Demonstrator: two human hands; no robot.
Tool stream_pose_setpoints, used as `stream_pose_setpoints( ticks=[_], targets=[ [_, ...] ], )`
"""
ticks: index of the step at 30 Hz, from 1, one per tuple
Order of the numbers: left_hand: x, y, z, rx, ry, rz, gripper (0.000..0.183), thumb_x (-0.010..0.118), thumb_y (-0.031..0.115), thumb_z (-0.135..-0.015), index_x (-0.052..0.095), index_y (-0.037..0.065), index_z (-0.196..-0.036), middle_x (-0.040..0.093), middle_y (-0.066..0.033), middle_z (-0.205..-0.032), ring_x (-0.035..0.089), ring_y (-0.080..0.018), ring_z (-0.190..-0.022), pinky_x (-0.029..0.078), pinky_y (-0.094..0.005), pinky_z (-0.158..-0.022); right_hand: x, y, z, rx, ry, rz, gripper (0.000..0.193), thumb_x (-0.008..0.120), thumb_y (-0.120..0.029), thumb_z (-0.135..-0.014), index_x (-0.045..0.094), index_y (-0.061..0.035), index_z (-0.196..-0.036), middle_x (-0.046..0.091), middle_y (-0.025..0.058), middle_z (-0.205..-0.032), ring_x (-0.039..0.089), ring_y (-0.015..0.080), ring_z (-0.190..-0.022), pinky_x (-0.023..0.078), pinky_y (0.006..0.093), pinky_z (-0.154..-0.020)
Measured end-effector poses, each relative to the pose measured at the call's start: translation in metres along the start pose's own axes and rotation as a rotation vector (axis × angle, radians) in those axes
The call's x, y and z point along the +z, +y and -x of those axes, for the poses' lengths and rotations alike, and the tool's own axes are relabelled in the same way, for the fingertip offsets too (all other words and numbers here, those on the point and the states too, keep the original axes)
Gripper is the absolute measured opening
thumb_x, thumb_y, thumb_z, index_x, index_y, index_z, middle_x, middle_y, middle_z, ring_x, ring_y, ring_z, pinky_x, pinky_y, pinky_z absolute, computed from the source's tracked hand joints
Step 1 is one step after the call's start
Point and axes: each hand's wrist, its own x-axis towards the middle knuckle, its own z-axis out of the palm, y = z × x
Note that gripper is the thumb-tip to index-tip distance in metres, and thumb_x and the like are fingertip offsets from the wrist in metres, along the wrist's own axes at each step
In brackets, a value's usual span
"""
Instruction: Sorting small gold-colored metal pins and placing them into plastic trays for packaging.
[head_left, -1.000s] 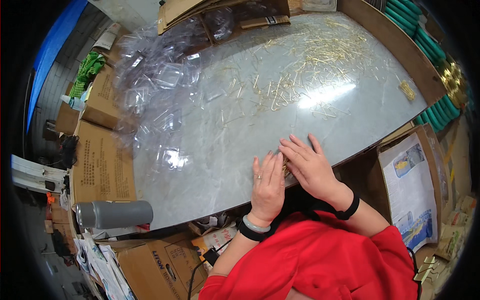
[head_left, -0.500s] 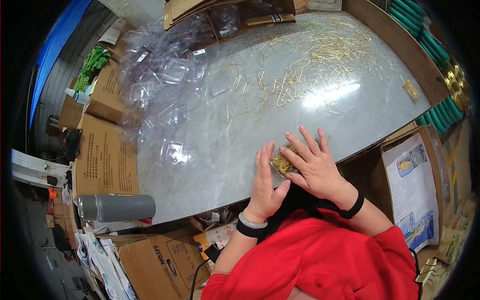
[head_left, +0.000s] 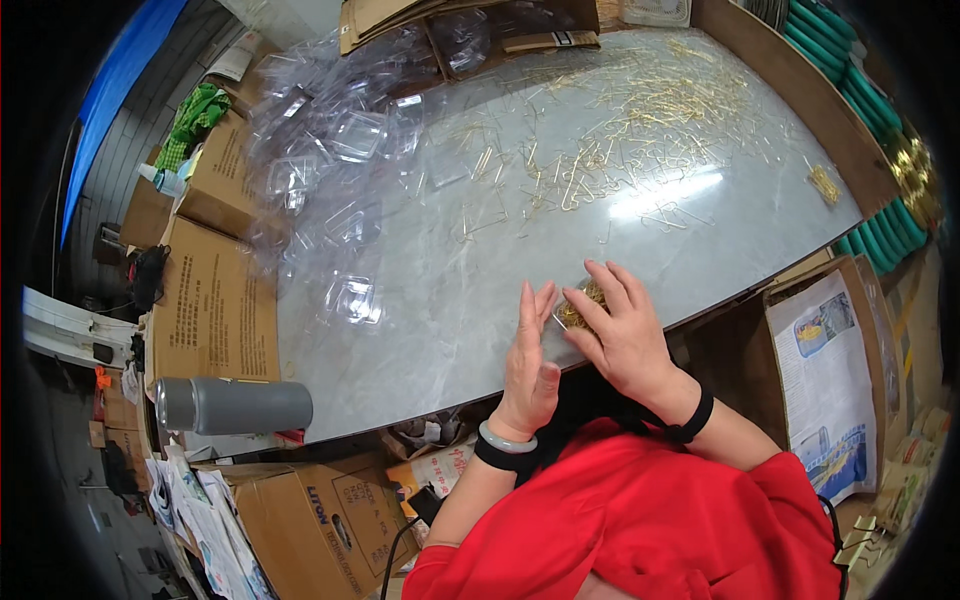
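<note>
Small clear plastic box of gold metal clips (head_left: 580,303): on grey marble table (head_left: 420,330).
Right hand (head_left: 622,335): fingers spread, pressing it.
Left hand (head_left: 530,360): fingers together, steadying.
Risk: uneven pressure may spill clips.

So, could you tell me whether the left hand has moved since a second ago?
Yes. The left hand has lifted from flat on the table onto its edge, beside the small clear box.

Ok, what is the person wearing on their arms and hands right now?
Both hands are bare, no gloves. The left hand has a pale green bangle and a black band at its wrist. The right hand has a single black band. Red short sleeves leave the forearms uncovered.
</note>
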Motion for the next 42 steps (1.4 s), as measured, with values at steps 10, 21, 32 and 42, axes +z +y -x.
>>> stream_pose_setpoints(
  ticks=[10,21,32,42],
  targets=[
    [0.001,-0.005,0.002,0.010,0.099,0.025,0.097,0.028,0.070,-0.100,0.010,-0.005,-0.159,0.035,-0.0305,-0.156,0.038,-0.0426,-0.144,0.028,-0.0455,-0.119,-0.008,0.010,0.004,-0.043,0.050,0.088,0.058,0.081,-0.031,-0.076,0.065,-0.0124,-0.129,0.048,0.0187,-0.146,0.044,0.0433,-0.131,0.043,0.0518,-0.107],
    [0.020,0.003,-0.010,0.137,-0.098,-0.742,0.058,0.049,0.031,-0.104,0.040,-0.005,-0.149,0.042,-0.0234,-0.154,0.033,-0.0419,-0.146,0.025,-0.0533,-0.120,-0.005,0.010,0.008,-0.022,-0.061,0.350,0.066,0.075,-0.036,-0.079,0.059,-0.0081,-0.136,0.030,0.0164,-0.162,0.018,0.0420,-0.152,0.014,0.0590,-0.123],
    [0.017,0.003,-0.007,0.184,-0.106,-0.645,0.069,0.047,0.043,-0.105,0.034,-0.004,-0.153,0.037,-0.0238,-0.157,0.033,-0.0423,-0.147,0.023,-0.0544,-0.121,-0.007,0.026,0.007,-0.033,0.082,0.073,0.062,0.082,-0.022,-0.071,0.064,-0.0093,-0.129,0.053,0.0165,-0.142,0.046,0.0451,-0.131,0.044,0.0506,-0.106],
    [0.026,-0.001,-0.020,0.115,-0.034,-0.602,0.067,0.047,0.035,-0.106,0.027,-0.006,-0.155,0.033,-0.0254,-0.158,0.029,-0.0426,-0.148,0.023,-0.0534,-0.122,-0.013,0.022,0.003,-0.045,-0.077,0.224,0.068,0.071,-0.026,-0.079,0.054,-0.0064,-0.142,0.045,0.0159,-0.153,0.033,0.0426,-0.146,0.028,0.0511,-0.120]
  ],
)
